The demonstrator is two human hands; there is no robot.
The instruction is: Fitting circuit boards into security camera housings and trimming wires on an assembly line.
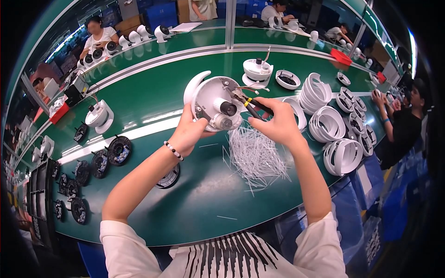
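My left hand (186, 130) grips a white security camera housing (208, 99) by its lower left side. Its hollow inside faces me, with a black lens barrel (228, 108) and a round clear part below it. Thin wires with white plugs stick out at its upper right. My right hand (281, 121) is closed around the handles of black-and-yellow cutting pliers (252, 105). The pliers' jaws are at the right inner edge of the housing; what lies between them is too small to tell. Below both hands lies a heap of white cable ties (257, 155).
Stacked white ring-shaped shells (327, 124) stand at the right. Black round parts with circuit boards (119, 150) lie at the left near a black rack (39, 194). More camera units (257, 72) sit on the green conveyor (162, 69). Co-workers sit across; one person (408, 113) stands far right.
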